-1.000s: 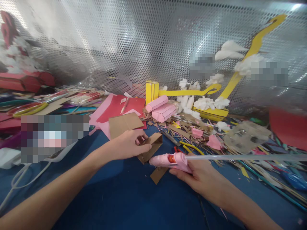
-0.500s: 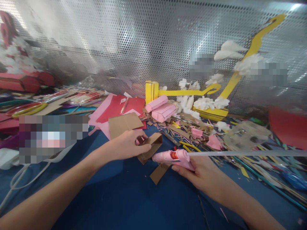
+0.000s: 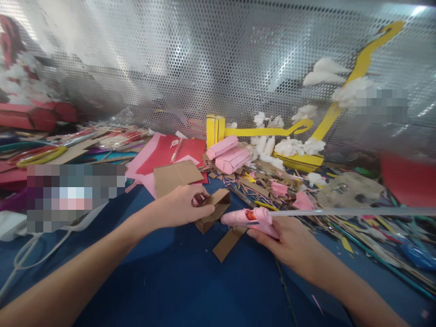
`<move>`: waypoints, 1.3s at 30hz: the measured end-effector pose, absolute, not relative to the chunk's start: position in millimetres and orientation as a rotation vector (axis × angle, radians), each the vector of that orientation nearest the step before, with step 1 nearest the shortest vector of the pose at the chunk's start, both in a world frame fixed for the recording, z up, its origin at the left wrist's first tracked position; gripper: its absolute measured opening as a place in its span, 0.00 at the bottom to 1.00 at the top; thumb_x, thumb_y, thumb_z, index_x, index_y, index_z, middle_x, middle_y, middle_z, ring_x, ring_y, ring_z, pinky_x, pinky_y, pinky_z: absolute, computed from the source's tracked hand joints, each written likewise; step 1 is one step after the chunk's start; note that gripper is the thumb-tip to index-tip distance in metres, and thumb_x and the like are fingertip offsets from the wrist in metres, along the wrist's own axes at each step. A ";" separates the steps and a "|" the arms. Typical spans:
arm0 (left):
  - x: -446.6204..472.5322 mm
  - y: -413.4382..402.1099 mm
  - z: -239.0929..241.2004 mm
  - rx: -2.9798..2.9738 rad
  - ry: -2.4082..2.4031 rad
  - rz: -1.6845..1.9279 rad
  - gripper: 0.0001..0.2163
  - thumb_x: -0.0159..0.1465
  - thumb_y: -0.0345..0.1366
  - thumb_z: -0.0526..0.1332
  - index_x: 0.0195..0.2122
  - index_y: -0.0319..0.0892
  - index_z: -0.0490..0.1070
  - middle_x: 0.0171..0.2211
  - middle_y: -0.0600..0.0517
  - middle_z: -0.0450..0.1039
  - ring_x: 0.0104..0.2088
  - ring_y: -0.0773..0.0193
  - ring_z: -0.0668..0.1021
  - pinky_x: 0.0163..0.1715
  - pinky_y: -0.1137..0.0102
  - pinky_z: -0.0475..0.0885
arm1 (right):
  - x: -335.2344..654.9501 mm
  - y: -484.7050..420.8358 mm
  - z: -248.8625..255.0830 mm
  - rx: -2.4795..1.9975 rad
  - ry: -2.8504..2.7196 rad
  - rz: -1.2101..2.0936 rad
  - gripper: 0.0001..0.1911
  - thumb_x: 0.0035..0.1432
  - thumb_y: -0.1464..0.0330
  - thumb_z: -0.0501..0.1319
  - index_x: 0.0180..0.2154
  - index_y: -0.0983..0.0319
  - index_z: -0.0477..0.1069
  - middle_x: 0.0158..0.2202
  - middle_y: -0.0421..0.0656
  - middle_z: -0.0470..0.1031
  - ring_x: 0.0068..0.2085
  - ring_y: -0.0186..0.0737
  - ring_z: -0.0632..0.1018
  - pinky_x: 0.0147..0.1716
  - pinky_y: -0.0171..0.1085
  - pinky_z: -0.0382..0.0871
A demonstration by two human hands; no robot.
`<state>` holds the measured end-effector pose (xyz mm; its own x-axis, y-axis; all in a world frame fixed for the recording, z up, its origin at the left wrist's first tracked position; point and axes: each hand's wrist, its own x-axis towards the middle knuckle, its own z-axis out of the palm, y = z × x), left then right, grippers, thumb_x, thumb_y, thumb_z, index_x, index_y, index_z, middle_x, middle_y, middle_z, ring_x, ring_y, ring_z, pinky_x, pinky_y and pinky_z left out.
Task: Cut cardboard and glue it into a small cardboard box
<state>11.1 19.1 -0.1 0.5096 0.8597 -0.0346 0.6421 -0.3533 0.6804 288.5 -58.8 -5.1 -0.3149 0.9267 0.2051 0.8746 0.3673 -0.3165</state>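
OK, status: my left grip (image 3: 182,206) is closed on the folded, open-ended brown cardboard piece (image 3: 220,204), thumb along the near side, other fingers partly hidden. My right grip (image 3: 293,240) is wrapped round the pink pistol-shaped hot glue gun (image 3: 236,217), with a long translucent glue stick (image 3: 340,211) sticking out its back to the right. Nozzle sits right at the cardboard's lower right edge; can't tell if it touches, no bead visible from here. Trigger's hidden, so can't call that either. Step reads as gluing along that edge. To do it well: brace the cardboard so the folds don't spring, nozzle close to the edge, light squeeze, one steady pace. Thin even bead beats a blob. Left thumb is near the hot end, so work away from it. Watch the flat, narrow brown cardboard strip (image 3: 226,247) just below the gun on the dark blue surface (image 3: 163,281); drips could land there. Mind the glue stick's tail too: it could snag the scattered paper and cardboard scraps (image 3: 279,188).
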 end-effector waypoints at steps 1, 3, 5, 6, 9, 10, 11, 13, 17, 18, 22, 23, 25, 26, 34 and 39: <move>11.3 18.9 0.5 2.110 1.224 0.433 0.19 0.63 0.53 0.61 0.44 0.44 0.75 0.36 0.49 0.80 0.33 0.60 0.78 0.32 0.68 0.69 | 288.8 -58.6 -5.2 -1.586 -2.277 0.196 0.21 0.69 0.51 0.55 0.29 0.57 0.71 0.25 0.43 0.75 0.26 0.43 0.75 0.27 0.39 0.68; 11.8 18.5 1.5 2.104 1.221 0.420 0.19 0.63 0.53 0.60 0.44 0.43 0.75 0.36 0.49 0.80 0.33 0.60 0.78 0.32 0.68 0.69 | 289.6 -58.0 -5.4 -1.608 -2.268 0.182 0.23 0.69 0.50 0.55 0.27 0.57 0.70 0.24 0.43 0.74 0.25 0.42 0.75 0.26 0.38 0.68; 12.0 18.1 2.4 2.103 1.222 0.414 0.18 0.63 0.53 0.60 0.43 0.43 0.75 0.36 0.50 0.80 0.32 0.60 0.78 0.32 0.67 0.69 | 290.8 -57.0 -5.7 -1.631 -2.260 0.168 0.24 0.69 0.50 0.54 0.26 0.58 0.70 0.23 0.43 0.74 0.26 0.43 0.75 0.27 0.39 0.68; 12.1 18.0 2.6 2.106 1.226 0.415 0.18 0.63 0.53 0.60 0.43 0.43 0.75 0.36 0.49 0.80 0.33 0.60 0.78 0.32 0.67 0.69 | 291.6 -56.4 -5.8 -1.641 -2.258 0.163 0.25 0.69 0.50 0.54 0.26 0.58 0.70 0.23 0.43 0.74 0.26 0.43 0.76 0.27 0.39 0.68; 12.1 17.9 2.6 2.125 1.229 0.420 0.18 0.63 0.53 0.60 0.43 0.43 0.74 0.37 0.49 0.79 0.34 0.60 0.78 0.33 0.67 0.69 | 294.4 -54.4 -6.4 -1.663 -2.266 0.153 0.26 0.69 0.49 0.53 0.27 0.57 0.70 0.23 0.43 0.74 0.27 0.44 0.76 0.28 0.39 0.67; 12.0 17.9 2.5 2.128 1.224 0.417 0.18 0.63 0.53 0.60 0.43 0.43 0.74 0.38 0.48 0.80 0.35 0.60 0.78 0.33 0.67 0.69 | 295.3 -53.7 -6.6 -1.667 -2.274 0.151 0.26 0.70 0.48 0.52 0.27 0.57 0.70 0.23 0.43 0.74 0.27 0.44 0.76 0.28 0.39 0.66; 11.9 17.9 2.5 2.127 1.218 0.415 0.18 0.63 0.53 0.60 0.42 0.43 0.74 0.38 0.48 0.80 0.35 0.60 0.78 0.33 0.67 0.69 | 296.0 -53.2 -6.6 -1.671 -2.283 0.147 0.26 0.70 0.48 0.52 0.27 0.57 0.70 0.23 0.43 0.73 0.26 0.44 0.76 0.27 0.39 0.66; 11.8 18.0 2.5 2.118 1.217 0.411 0.18 0.64 0.53 0.60 0.42 0.43 0.74 0.38 0.48 0.80 0.34 0.60 0.78 0.33 0.67 0.69 | 297.2 -52.3 -6.4 -1.682 -2.293 0.134 0.27 0.70 0.48 0.51 0.26 0.58 0.69 0.22 0.44 0.73 0.25 0.43 0.76 0.26 0.39 0.64; 11.6 17.6 2.8 2.110 1.224 0.416 0.18 0.64 0.53 0.60 0.43 0.43 0.74 0.38 0.48 0.80 0.35 0.60 0.78 0.33 0.67 0.69 | 298.0 -51.5 -4.2 -1.714 -2.263 0.100 0.27 0.69 0.48 0.52 0.24 0.58 0.67 0.21 0.44 0.73 0.24 0.43 0.74 0.24 0.38 0.61; 11.7 17.4 2.8 2.109 1.224 0.418 0.18 0.64 0.53 0.60 0.43 0.43 0.75 0.38 0.48 0.80 0.35 0.60 0.78 0.33 0.67 0.69 | 298.0 -51.3 -3.3 -1.721 -2.253 0.097 0.26 0.69 0.49 0.53 0.24 0.57 0.66 0.21 0.44 0.73 0.23 0.43 0.74 0.24 0.38 0.61; 11.8 16.7 3.5 2.106 1.219 0.417 0.18 0.64 0.52 0.60 0.43 0.42 0.75 0.35 0.49 0.79 0.33 0.61 0.77 0.32 0.68 0.69 | 298.2 -50.2 0.8 -1.760 -2.226 0.078 0.26 0.69 0.48 0.51 0.25 0.57 0.66 0.21 0.44 0.74 0.23 0.43 0.75 0.24 0.38 0.61; 11.6 16.5 3.9 2.107 1.212 0.415 0.18 0.64 0.52 0.60 0.44 0.42 0.75 0.34 0.49 0.78 0.32 0.61 0.77 0.32 0.68 0.69 | 298.4 -49.8 1.6 -1.763 -2.222 0.076 0.27 0.69 0.48 0.51 0.25 0.57 0.66 0.21 0.44 0.75 0.23 0.43 0.76 0.24 0.38 0.62; 11.2 16.0 4.8 2.112 1.197 0.417 0.18 0.65 0.51 0.60 0.44 0.42 0.76 0.33 0.50 0.77 0.31 0.62 0.76 0.31 0.68 0.68 | 299.2 -49.1 2.5 -1.754 -2.213 0.090 0.26 0.69 0.48 0.51 0.26 0.58 0.69 0.24 0.46 0.78 0.25 0.45 0.78 0.25 0.38 0.64; 10.9 15.8 5.3 2.113 1.194 0.417 0.18 0.65 0.51 0.60 0.44 0.42 0.76 0.32 0.51 0.77 0.31 0.63 0.76 0.31 0.68 0.68 | 299.7 -48.7 2.7 -1.744 -2.212 0.109 0.26 0.70 0.49 0.51 0.28 0.58 0.71 0.25 0.46 0.79 0.26 0.45 0.79 0.26 0.38 0.65; 11.3 15.8 5.1 2.106 1.222 0.415 0.19 0.64 0.52 0.60 0.46 0.42 0.77 0.30 0.52 0.75 0.29 0.64 0.73 0.30 0.68 0.68 | 302.6 -44.9 -1.6 -1.723 -2.199 0.116 0.24 0.70 0.52 0.52 0.34 0.60 0.77 0.31 0.48 0.84 0.31 0.49 0.83 0.29 0.39 0.69; 11.3 16.5 3.5 2.125 1.209 0.424 0.20 0.64 0.52 0.60 0.46 0.41 0.77 0.30 0.51 0.76 0.29 0.63 0.74 0.30 0.67 0.69 | 301.2 -45.5 0.9 -1.713 -2.223 0.063 0.25 0.70 0.52 0.51 0.38 0.60 0.80 0.33 0.49 0.85 0.32 0.51 0.84 0.30 0.39 0.70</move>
